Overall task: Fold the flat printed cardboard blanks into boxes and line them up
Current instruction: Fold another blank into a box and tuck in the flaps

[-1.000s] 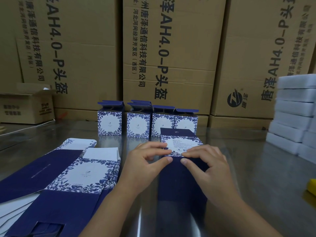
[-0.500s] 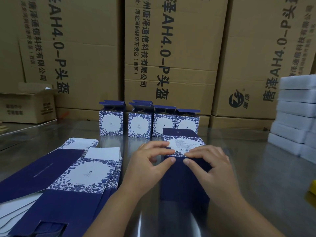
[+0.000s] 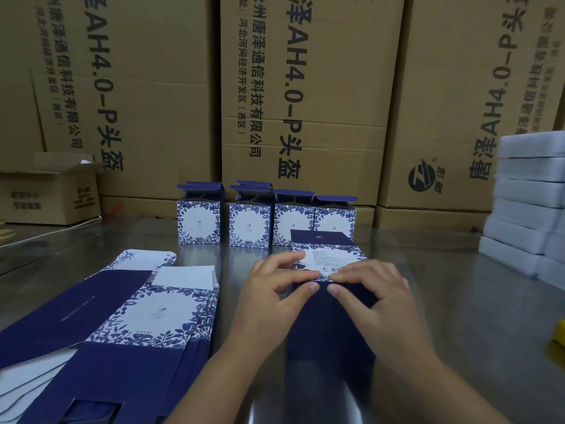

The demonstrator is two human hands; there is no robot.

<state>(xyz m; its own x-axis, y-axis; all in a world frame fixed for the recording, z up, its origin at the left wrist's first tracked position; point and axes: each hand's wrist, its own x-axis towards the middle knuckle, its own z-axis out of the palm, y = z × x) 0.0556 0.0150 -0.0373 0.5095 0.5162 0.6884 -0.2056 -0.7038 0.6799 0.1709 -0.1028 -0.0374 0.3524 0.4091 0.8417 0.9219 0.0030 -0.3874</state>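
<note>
Now left hand (image 3: 272, 290), right hand (image 3: 374, 290) grips pinch box (image 3: 330, 332); folded boxes (image 3: 250, 223) behind, blanks (image 3: 159, 310) leftward.

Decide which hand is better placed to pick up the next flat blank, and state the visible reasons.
Left. The stack of flat blanks lies beside the left hand, while the right hand sits beyond the half-folded box both hands grip, so it would likely have to cross over.

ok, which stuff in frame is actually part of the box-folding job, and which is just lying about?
In the job:
- half-folded box, pinched along its fold by left hand and right hand
- stack of flat blanks
- row of folded boxes

Lying about:
- big shipping cartons
- white box stack
- small open carton
- yellow object, cut off at the frame edge
</note>
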